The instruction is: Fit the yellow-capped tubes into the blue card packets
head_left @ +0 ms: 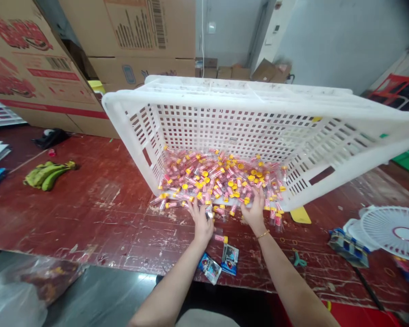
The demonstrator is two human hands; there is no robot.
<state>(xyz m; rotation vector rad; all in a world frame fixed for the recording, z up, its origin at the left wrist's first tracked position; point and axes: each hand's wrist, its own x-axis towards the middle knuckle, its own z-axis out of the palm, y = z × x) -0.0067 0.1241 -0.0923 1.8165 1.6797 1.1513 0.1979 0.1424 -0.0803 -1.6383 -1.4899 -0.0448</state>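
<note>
A white plastic crate [197,125] lies tipped on its side, its mouth towards me. Small clear tubes [221,171] with yellow caps and pink contents are heaped inside, and some spill over its lower rim onto the table. My left hand [202,223] is at that rim, fingers stretched towards the tubes and thumb apart. Further right, my right hand [255,212] reaches to the front of the heap with its fingers spread, touching tubes; its fingertips are partly lost among them. One loose tube [221,238] lies on the table beside my left hand.
The red worn tabletop [98,213] carries two blue packets [229,260], bananas [49,175], a yellow card [300,215] and a white fan [391,231]. Cardboard boxes [139,32] stand behind at the left. A plastic bag [17,290] is at the lower left.
</note>
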